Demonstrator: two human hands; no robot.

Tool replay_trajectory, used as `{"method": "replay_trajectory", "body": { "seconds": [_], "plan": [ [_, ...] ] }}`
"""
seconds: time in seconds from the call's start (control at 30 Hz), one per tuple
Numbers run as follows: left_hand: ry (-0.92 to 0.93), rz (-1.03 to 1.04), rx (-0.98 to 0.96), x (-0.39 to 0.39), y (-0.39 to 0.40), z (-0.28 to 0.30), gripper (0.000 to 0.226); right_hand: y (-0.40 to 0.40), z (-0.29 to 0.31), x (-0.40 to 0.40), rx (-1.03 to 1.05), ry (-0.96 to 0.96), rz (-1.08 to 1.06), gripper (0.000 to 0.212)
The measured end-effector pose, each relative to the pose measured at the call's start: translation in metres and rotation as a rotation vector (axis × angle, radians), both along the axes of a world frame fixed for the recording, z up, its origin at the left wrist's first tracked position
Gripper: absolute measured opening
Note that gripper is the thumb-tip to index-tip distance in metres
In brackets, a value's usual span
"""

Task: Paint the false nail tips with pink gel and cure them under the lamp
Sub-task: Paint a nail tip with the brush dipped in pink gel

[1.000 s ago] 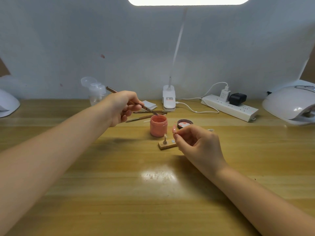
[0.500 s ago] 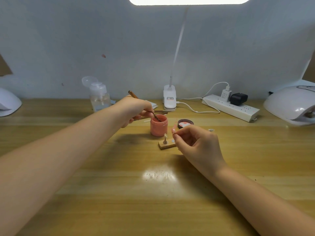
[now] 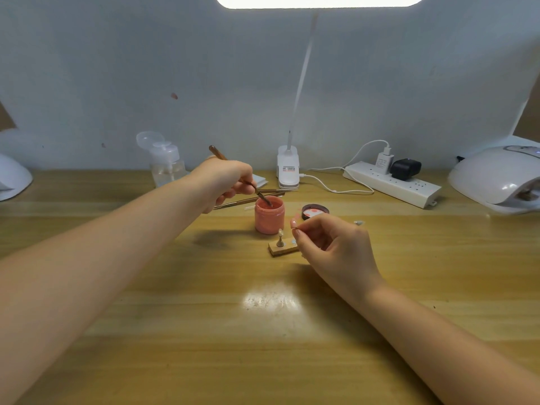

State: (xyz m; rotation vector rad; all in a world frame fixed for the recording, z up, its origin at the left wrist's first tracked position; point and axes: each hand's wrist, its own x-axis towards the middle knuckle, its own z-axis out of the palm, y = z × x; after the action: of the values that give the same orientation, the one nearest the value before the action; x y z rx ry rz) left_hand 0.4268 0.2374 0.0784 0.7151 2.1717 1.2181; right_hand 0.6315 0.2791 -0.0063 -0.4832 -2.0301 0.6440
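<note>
your left hand grips the brush, bristles dipped in the open pink gel jar on the table. your right hand pinches a nail tip above the wooden stand, just right of the jar. curing lamp sits far right.

Your left hand dips the brush into the pink gel jar; your right hand pinches a pink nail tip beside the wooden holder.
</note>
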Motion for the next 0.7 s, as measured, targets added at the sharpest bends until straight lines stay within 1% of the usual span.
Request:
{"method": "replay_trajectory", "body": {
  "seconds": [0.17, 0.27, 0.43, 0.6, 0.7],
  "plan": [
    [0.126, -0.048, -0.078, 0.010, 0.003, -0.001, 0.018, 0.000, 0.000, 0.000, 0.001, -0.001, -0.006, 0.003],
    [0.129, -0.046, -0.042, 0.012, 0.003, 0.003, 0.020, 0.000, 0.000, -0.001, 0.002, 0.005, -0.008, 0.003],
    [0.034, -0.005, 0.045, 0.006, -0.003, 0.010, 0.015, 0.000, -0.001, -0.001, -0.010, 0.007, -0.004, 0.003],
    [-0.143, -0.025, 0.171, -0.001, -0.017, 0.010, 0.021, 0.000, 0.000, 0.000, -0.007, 0.003, 0.000, 0.004],
    [-0.215, -0.036, 0.229, 0.002, -0.030, 0.007, 0.019, 0.000, 0.001, 0.000, -0.001, -0.007, 0.000, 0.004]
  ]
}}
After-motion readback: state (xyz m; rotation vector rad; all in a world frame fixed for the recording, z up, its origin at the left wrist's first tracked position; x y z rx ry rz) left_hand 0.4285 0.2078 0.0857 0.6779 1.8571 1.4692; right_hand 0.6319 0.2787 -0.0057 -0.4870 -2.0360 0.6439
